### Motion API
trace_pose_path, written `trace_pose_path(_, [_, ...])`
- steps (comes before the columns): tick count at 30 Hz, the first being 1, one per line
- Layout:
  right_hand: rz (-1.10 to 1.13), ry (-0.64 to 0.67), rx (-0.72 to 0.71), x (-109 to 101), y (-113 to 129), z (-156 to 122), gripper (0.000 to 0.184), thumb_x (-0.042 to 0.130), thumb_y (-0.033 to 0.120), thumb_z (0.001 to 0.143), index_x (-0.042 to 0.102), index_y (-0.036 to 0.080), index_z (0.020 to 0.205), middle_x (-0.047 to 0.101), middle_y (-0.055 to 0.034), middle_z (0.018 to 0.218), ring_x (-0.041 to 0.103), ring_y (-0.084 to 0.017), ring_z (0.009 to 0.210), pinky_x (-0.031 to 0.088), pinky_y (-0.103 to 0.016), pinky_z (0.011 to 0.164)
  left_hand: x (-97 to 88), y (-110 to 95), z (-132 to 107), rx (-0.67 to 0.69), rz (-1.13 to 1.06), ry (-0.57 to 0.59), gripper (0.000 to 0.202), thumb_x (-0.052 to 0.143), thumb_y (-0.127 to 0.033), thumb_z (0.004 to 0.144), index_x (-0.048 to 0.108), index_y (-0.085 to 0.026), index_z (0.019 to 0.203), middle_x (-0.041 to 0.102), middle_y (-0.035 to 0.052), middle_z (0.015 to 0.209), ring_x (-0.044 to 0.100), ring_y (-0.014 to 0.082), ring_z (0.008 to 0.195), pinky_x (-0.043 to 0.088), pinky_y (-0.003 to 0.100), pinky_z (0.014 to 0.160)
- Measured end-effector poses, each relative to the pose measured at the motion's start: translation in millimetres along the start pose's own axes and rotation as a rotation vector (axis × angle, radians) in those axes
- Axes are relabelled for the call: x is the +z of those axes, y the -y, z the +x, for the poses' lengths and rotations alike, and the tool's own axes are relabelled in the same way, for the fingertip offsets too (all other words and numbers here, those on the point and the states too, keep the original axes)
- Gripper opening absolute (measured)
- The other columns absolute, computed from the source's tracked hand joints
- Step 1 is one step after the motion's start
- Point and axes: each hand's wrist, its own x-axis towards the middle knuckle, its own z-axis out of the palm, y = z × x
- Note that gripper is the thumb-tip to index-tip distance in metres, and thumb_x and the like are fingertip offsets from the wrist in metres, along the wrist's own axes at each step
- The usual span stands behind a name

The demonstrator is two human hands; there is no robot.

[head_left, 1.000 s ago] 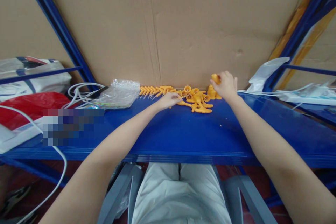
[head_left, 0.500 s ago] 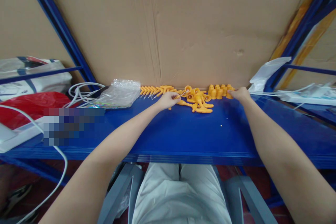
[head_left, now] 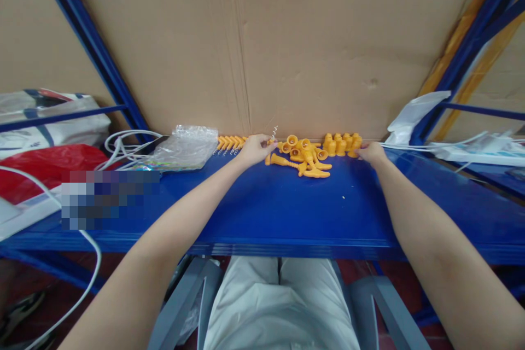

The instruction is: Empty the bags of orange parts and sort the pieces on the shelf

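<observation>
My left hand [head_left: 257,149] is closed in a pinch around a corkscrew [head_left: 274,132], its metal spiral pointing up above the fingertips; the fingers hide most of its handle. Left of that hand, several orange-handled corkscrews [head_left: 230,144] lie in a row, spirals toward me. A loose pile of orange plastic parts [head_left: 309,159], some cup-shaped and some long and curved, lies between my hands. My right hand [head_left: 372,153] has its fingers closed at the orange bell-shaped cup [head_left: 353,150] on the right end of a grouped set of upright cups [head_left: 337,145].
The blue table [head_left: 295,208] backs onto a cardboard sheet [head_left: 307,44]. A clear plastic bag [head_left: 186,147], white cables [head_left: 123,147] and a red bag [head_left: 36,175] lie left. White plastic packaging [head_left: 416,115] stands right, by a blue post [head_left: 455,60].
My left hand has moved slightly away from me and turned, so the corkscrew's spiral now points up instead of right. My right hand has shifted slightly lower beside the cups.
</observation>
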Motion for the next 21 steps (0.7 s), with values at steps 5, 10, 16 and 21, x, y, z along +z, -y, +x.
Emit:
trace_pose_path(5, [0.05, 0.039, 0.153, -3.8, 14.8, -12.3, 0.009, 0.064, 0.008, 0.078, 0.07, 0.014, 0.081, 0.066, -0.0048, 0.062, 0.069, -0.02, 0.067, 0.046, -0.023, 0.053, -18.3, 7.4, 11.8, -0.04, 0.065, -0.041, 0.027, 0.056, -0.024, 0.086, 0.077, -0.015, 0.101, 0.072, 0.004, 0.076, 0.062, 0.0171, 0.069, 0.047, 0.028, 0.067])
trace_pose_path(10, [0.102, 0.032, 0.127, -3.4, 16.8, -15.4, 0.012, 0.06, 0.006, 0.079, 0.071, 0.011, 0.082, 0.066, -0.0045, 0.061, 0.066, -0.016, 0.059, 0.046, -0.021, 0.051, -19.2, 25.7, 28.6, -0.002, 0.23, -0.104, 0.029, 0.054, -0.022, 0.087, 0.078, -0.021, 0.103, 0.079, 0.0081, 0.103, 0.071, 0.023, 0.092, 0.054, 0.032, 0.082])
trace_pose_path(16, [0.062, 0.038, 0.097, -6.7, 18.5, -20.0, 0.013, 0.06, 0.008, 0.079, 0.068, 0.016, 0.071, 0.065, -0.0045, 0.057, 0.069, -0.02, 0.064, 0.05, -0.024, 0.056, -11.4, 38.2, 39.0, -0.021, 0.39, 0.012, 0.039, 0.046, -0.029, 0.095, 0.072, -0.024, 0.124, 0.073, 0.0067, 0.128, 0.067, 0.0239, 0.119, 0.051, 0.036, 0.101])
trace_pose_path(21, [-0.019, 0.041, -0.052, -8.4, 14.9, -19.0, 0.022, 0.061, 0.008, 0.078, 0.06, 0.02, 0.06, 0.065, -0.0062, 0.06, 0.072, -0.026, 0.076, 0.054, -0.031, 0.066, -2.5, 43.0, 39.6, -0.101, 0.476, 0.137, 0.047, 0.041, -0.033, 0.098, 0.06, -0.026, 0.141, 0.063, 0.0103, 0.144, 0.058, 0.0308, 0.132, 0.045, 0.052, 0.107])
